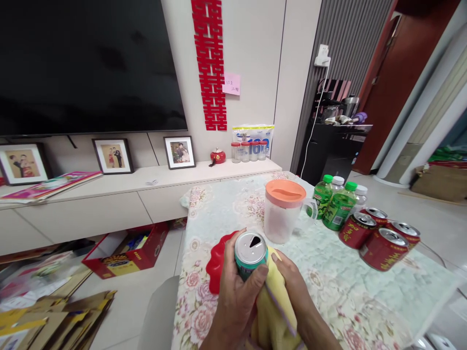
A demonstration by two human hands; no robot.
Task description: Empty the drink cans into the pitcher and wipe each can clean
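My left hand (pixel 237 296) is wrapped round a green drink can (pixel 251 249), whose silver top faces up with its mouth opened. In my right hand (pixel 292 282) is a yellow cloth (pixel 275 296) with a purple edge, pressed against the can's right side. Partly hidden behind my left hand, a red scalloped dish (pixel 216 265) rests on the flowered tablecloth (pixel 321 291). Just beyond my hands stands a clear plastic pitcher (pixel 279 221) with an orange lid.
Several red cans (pixel 385 248) stand on the table's right, in front of green-capped bottles (pixel 339 206) and white-capped ones. A low white cabinet (pixel 160 194) runs along the wall. On the floor at left are a red box (pixel 126 255) and flattened cardboard (pixel 62 321).
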